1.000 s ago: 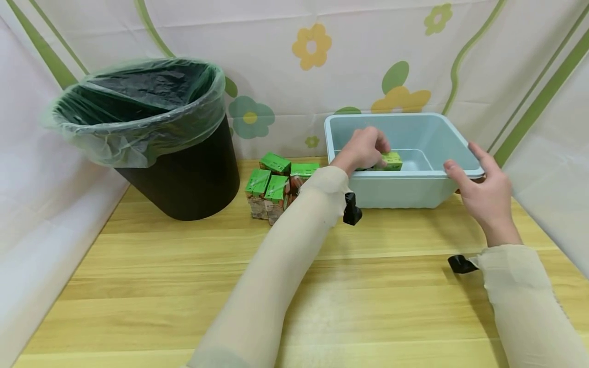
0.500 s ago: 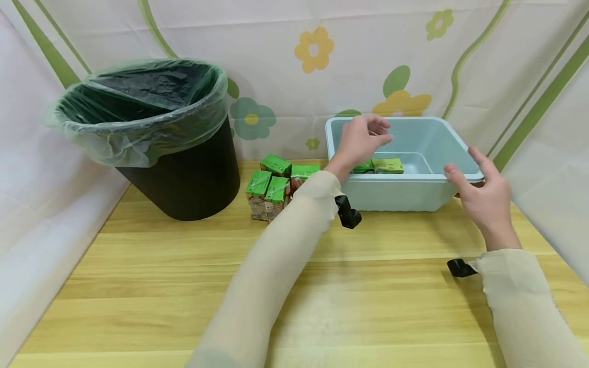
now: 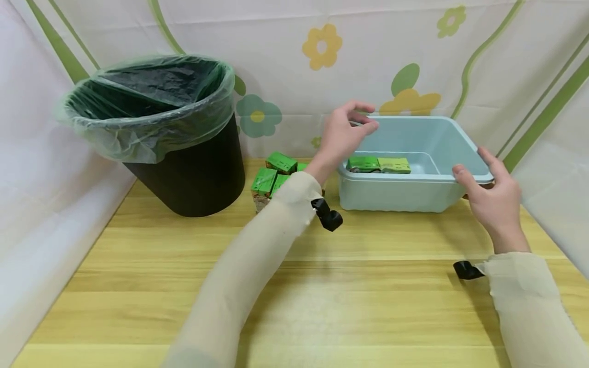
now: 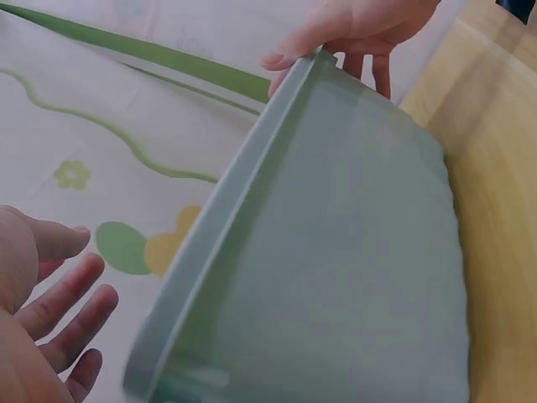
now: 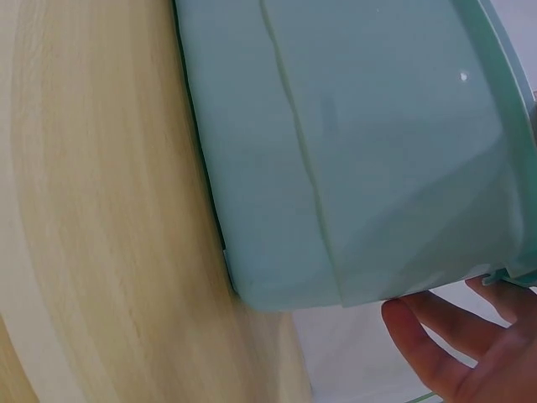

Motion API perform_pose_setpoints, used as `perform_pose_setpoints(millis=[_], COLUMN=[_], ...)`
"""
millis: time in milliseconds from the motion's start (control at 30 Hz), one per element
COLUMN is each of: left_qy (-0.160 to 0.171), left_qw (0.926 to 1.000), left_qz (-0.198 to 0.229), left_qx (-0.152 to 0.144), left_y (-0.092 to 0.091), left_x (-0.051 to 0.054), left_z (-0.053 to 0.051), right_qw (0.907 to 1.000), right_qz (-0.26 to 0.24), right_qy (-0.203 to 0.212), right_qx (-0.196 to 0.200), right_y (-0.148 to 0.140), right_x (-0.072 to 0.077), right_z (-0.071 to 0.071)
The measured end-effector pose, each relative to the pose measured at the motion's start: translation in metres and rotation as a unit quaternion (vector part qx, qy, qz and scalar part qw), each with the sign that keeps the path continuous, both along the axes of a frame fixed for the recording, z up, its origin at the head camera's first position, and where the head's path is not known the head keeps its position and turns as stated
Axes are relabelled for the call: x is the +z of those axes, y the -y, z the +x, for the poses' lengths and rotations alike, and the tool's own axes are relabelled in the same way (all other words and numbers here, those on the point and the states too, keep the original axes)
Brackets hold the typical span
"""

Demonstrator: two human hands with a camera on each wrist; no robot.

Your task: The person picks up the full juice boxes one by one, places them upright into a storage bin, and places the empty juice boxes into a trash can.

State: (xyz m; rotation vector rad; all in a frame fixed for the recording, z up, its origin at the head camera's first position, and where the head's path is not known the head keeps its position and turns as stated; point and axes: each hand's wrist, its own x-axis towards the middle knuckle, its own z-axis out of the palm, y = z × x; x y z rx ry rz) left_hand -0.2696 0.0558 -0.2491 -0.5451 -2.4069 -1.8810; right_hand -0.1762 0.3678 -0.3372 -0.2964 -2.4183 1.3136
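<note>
A light blue plastic tub stands on the wooden table at the right. Two small green-topped cartons lie side by side inside it, near its front left corner. My left hand hovers over the tub's left end with nothing in it; its fingers are spread loosely in the left wrist view. At the tub's right end, my right hand grips the rim, thumb on top and fingers below. Several more green-topped cartons stand grouped on the table left of the tub, partly hidden by my left forearm.
A black trash bin with a translucent green liner stands at the back left. Behind everything hangs a white flowered curtain. Bare wooden tabletop stretches across the front.
My left hand has let go of a carton inside the tub, then risen and moved left over the rim. The right hand has kept its grip on the tub.
</note>
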Motion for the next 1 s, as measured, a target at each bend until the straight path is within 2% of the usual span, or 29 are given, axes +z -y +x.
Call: perform_pose_setpoints(millis=[167, 300, 500, 667, 900, 1000], left_qy=[0.001, 0.004, 0.001, -0.008, -0.010, -0.009], left_qw=[1.0000, 0.9999, 0.9991, 0.9982, 0.9985, 0.9978], left_qz=[0.000, -0.009, -0.029, -0.040, -0.044, -0.056], left_qx=[0.000, -0.007, -0.031, -0.044, -0.031, -0.035], left_y=[0.021, 0.040, 0.065, 0.075, 0.091, 0.102], left_x=[0.010, 0.012, 0.008, 0.007, 0.004, 0.001], left_z=[0.000, 0.001, 0.006, 0.007, 0.008, 0.008], right_qw=[1.0000, 1.0000, 1.0000, 1.0000, 1.0000, 1.0000], right_qz=[0.001, 0.004, 0.006, 0.006, 0.003, 0.003], right_qy=[0.002, 0.004, 0.005, 0.001, -0.001, -0.002], right_qx=[-0.003, -0.005, -0.003, -0.003, -0.003, -0.003], right_y=[0.000, 0.000, 0.000, 0.000, 0.001, 0.001], right_x=[0.000, 0.000, -0.001, -0.001, -0.001, -0.002], right_z=[0.001, 0.001, 0.000, 0.000, 0.000, -0.001])
